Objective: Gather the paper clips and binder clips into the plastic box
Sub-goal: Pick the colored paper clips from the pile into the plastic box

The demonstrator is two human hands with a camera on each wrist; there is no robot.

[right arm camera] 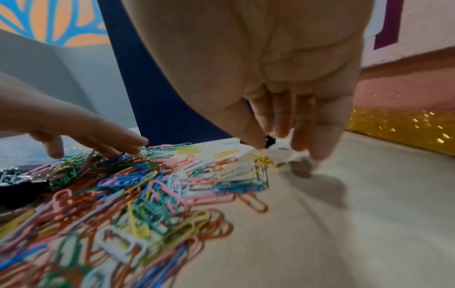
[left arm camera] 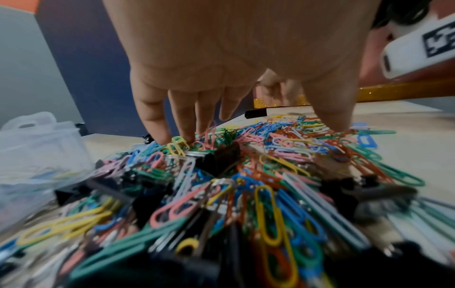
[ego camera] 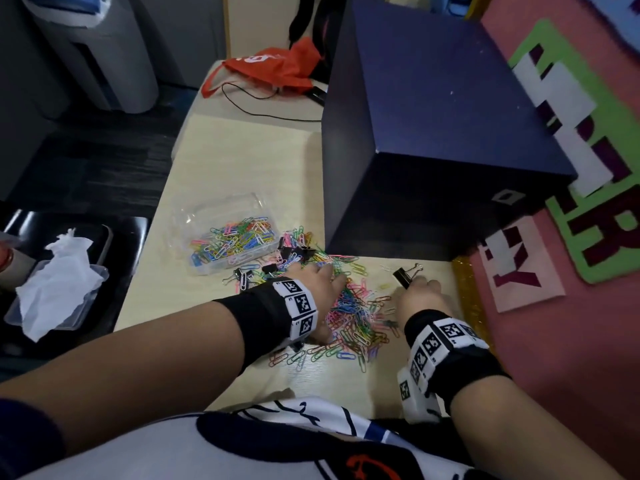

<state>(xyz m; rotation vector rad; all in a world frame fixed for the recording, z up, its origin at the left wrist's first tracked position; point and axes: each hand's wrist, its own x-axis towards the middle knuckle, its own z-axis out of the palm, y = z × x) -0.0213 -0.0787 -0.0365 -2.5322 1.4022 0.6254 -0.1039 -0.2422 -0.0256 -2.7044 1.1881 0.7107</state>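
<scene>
The clear plastic box (ego camera: 228,233) on the pale bench (ego camera: 221,161) holds only some coloured paper clips; most lie heaped (ego camera: 349,313) beside it. The left hand (ego camera: 320,296) spreads flat on them; the right hand (ego camera: 417,296) pinches a black binder clip (ego camera: 403,277).

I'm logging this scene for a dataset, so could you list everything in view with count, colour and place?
plastic box: one, clear, desk left, partly filled with clips
paper clips: many, mixed colours, heaped mid-desk
binder clips: several, black, at the heap's far edge
binder clip: one, black, at the right fingertips
desk: one, pale wood
large box: one, navy, far right
bag: one, orange, far end
tissue: one, white, on a tray left
left hand: fingers spread on the heap
right hand: grip on the lone binder clip
</scene>
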